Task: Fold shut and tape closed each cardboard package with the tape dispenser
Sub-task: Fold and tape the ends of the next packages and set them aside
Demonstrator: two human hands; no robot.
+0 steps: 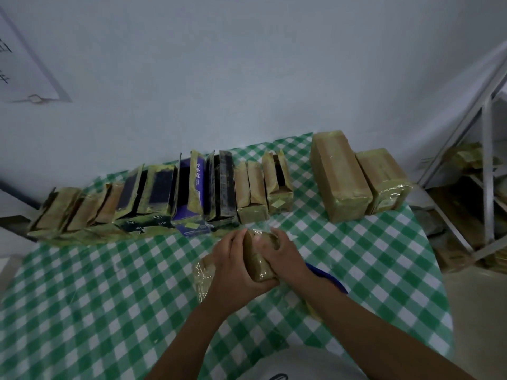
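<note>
A small brown cardboard package (260, 260) wrapped in shiny tape stands on end at the middle of the green-checked table (109, 297). My left hand (233, 270) grips its left side and bottom. My right hand (285, 255) presses on its top and right side. A blue tape dispenser (329, 279) lies just behind my right wrist, mostly hidden. Part of another taped package (203, 272) shows under my left hand. A row of open-flapped packages (164, 198) lines the far edge. Two taped brown packages (340, 176) lie at the back right.
A white wall rises right behind the row of packages. A metal shelf frame (485, 171) with more cardboard stands off the table's right edge. A board (30, 64) leans on the wall at the left.
</note>
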